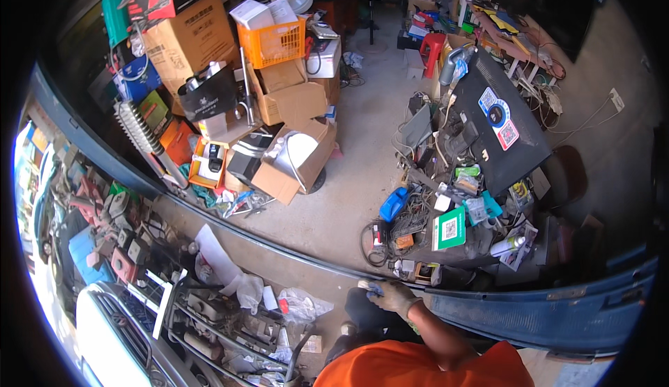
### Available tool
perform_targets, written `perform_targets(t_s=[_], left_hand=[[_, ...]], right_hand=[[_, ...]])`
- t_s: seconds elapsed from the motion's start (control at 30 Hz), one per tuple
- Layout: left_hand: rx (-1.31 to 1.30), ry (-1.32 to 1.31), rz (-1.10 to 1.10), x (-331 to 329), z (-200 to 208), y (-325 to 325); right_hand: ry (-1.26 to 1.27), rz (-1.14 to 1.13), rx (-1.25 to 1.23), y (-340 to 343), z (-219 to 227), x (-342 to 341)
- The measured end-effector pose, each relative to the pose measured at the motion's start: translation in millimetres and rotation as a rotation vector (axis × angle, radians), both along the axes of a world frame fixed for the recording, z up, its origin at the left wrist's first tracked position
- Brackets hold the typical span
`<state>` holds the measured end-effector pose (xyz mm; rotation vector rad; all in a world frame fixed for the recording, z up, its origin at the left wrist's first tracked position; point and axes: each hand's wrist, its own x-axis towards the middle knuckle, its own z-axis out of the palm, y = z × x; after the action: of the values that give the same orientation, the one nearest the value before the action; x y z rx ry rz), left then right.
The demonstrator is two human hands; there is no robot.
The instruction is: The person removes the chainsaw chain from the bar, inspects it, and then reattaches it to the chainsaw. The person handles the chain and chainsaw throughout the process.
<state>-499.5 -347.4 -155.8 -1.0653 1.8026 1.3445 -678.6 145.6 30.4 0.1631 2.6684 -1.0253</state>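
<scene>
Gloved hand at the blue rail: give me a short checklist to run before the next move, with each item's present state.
1. Glove on the working hand: ok, a worn work glove covers it.
2. Grip on the blue rag or pad: ok, the fingers close over it.
3. Contact with the blue rail: ok, the hand rests at its end.
4. Which hand this is: cannot tell; the arm comes from the orange sleeve.
5. Other hand: cannot tell, out of view.
6. Footing beside the plastic bags: cannot tell, the feet are hidden.
</scene>
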Motion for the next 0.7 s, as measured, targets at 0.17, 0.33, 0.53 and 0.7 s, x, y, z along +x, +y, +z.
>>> perform_targets(t_s=[0.17, 0.33, 0.53, 0.7], left_hand=[[0.022, 0.131, 0.059, -84, 61, 27], [0.088, 0.268, 0.137, -129, 93, 37], [0.102, 0.122, 0.287, -134, 122, 72], [0.082, 0.014, 0.355, -121, 114, 73]], right_hand=[[-0.097, 0.07, -0.131, 20, 67, -68], [-0.033, 0.085, -0.071, 52, 82, -112], [-0.058, 0.033, -0.171, 58, 90, -139], [-0.153, -0.009, -0.226, 69, 21, -140]])
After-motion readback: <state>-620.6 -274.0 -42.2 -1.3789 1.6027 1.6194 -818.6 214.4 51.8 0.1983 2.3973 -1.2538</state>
